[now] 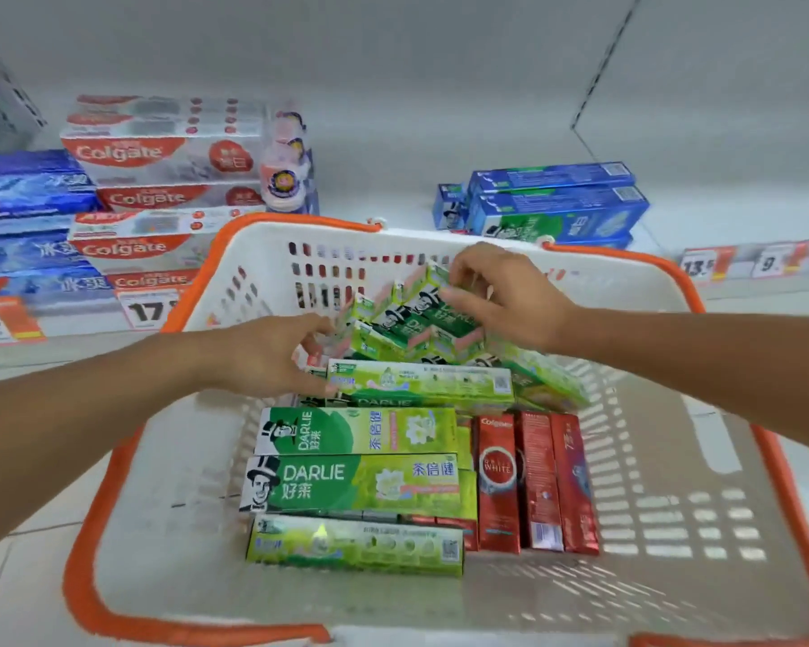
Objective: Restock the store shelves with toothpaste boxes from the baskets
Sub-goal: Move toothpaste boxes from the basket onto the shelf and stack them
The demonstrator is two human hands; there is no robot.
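A white basket with an orange rim sits in front of me with several toothpaste boxes in it. Green Darlie boxes lie flat at the near middle, with red Colgate boxes beside them on the right. At the far end, a bundle of small green Darlie boxes stands tilted. My right hand grips the top of this bundle. My left hand touches its left side, fingers curled by a flat green box.
The white shelf lies behind the basket. Red-and-white Colgate boxes and blue boxes are stacked at its left; blue-green boxes at its right. Price tags line the shelf edge. The shelf middle holds nothing.
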